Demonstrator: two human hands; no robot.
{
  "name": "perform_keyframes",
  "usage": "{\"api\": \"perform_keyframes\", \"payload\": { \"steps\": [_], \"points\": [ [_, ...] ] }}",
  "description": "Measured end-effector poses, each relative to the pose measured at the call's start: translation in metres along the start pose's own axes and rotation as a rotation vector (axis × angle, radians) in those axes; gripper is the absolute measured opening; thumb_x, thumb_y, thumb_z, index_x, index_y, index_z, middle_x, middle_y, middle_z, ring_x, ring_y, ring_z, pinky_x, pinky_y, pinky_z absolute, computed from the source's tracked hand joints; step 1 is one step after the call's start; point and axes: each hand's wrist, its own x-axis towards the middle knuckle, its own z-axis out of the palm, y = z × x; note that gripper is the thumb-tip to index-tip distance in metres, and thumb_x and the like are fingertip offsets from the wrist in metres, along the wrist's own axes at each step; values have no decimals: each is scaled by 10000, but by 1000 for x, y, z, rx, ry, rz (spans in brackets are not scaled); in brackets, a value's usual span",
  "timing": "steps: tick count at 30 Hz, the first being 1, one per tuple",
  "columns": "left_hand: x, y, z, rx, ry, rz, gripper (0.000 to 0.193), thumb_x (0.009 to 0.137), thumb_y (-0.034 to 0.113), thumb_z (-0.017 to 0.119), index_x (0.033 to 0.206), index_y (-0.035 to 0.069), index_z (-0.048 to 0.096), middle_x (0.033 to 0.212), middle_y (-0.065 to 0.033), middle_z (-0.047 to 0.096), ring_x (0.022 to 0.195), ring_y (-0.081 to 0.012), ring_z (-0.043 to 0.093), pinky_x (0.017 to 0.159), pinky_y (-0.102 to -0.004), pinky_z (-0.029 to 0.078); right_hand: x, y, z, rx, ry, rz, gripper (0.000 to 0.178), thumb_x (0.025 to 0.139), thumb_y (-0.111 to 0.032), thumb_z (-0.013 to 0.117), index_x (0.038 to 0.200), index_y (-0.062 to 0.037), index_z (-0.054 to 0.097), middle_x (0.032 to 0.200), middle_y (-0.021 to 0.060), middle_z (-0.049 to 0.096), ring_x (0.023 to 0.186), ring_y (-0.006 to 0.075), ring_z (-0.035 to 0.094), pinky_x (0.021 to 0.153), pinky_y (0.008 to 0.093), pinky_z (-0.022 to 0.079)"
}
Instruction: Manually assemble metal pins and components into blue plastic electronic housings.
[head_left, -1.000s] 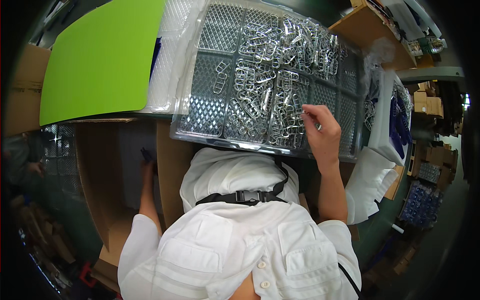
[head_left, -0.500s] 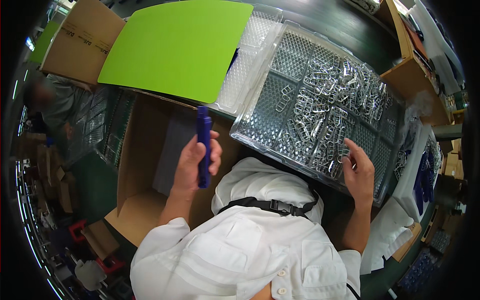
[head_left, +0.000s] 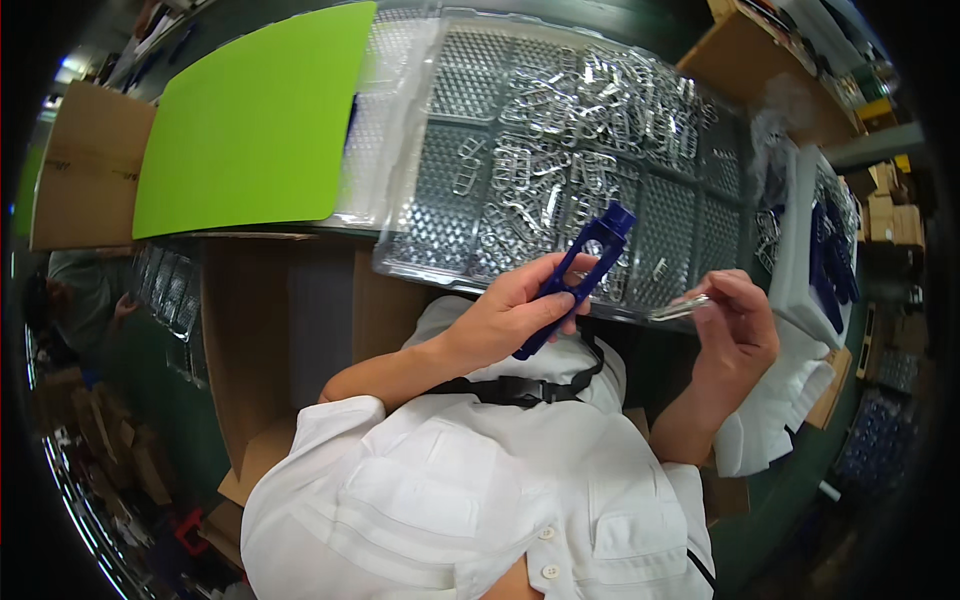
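A blue plastic frame part (head_left: 578,275) is held slantwise in front of the chest, its upper end over the clear compartment tray (head_left: 450,215). The left hand (head_left: 510,315) has its fingers wrapped around the lower half of it. Just to the right, the right hand (head_left: 735,335) pinches a small silvery metal clip (head_left: 678,308) between thumb and fingertips. The tray holds a heap of similar metal clips (head_left: 580,130) and lies on the dark counter (head_left: 740,540), beside a bright green sheet (head_left: 250,120) and above an open cardboard box (head_left: 290,340).
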Motion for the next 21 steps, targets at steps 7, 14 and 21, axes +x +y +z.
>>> {"api": "perform_keyframes", "payload": {
  "steps": [7, 14, 21],
  "points": [
    [7, -12, 17, 38, -42, 63, 455, 1078, -11, 498, 1532, 12, 471, 1123, -75, 682, 878, -90, 631, 810, -246, 533, 14, -14, 28, -480, -162, -132, 215, 790, 116, 799, 966, 0, 755, 1260, 198, 666, 1043, 271, 703, 854, 334, 546],
    [5, -16, 14, 115, -26, 103, 454, 1074, -12, 504, 1526, 21, 484, 1072, -52, 673, 833, -82, 581, 737, -235, 505, 11, 4, 42, -658, -139, -193, 163, 778, 16, 837, 914, -35, 763, 1436, 197, 645, 1337, 353, 616, 1032, 460, 486],
    [7, -17, 9, 157, -55, 95, 390, 1088, 8, 483, 1478, 6, 497, 1070, -48, 644, 837, -81, 590, 723, -244, 506, 11, 14, 47, -658, -165, -187, 132, 794, 45, 817, 895, 0, 744, 1407, 216, 648, 1274, 342, 649, 985, 425, 521]
  ]
}}
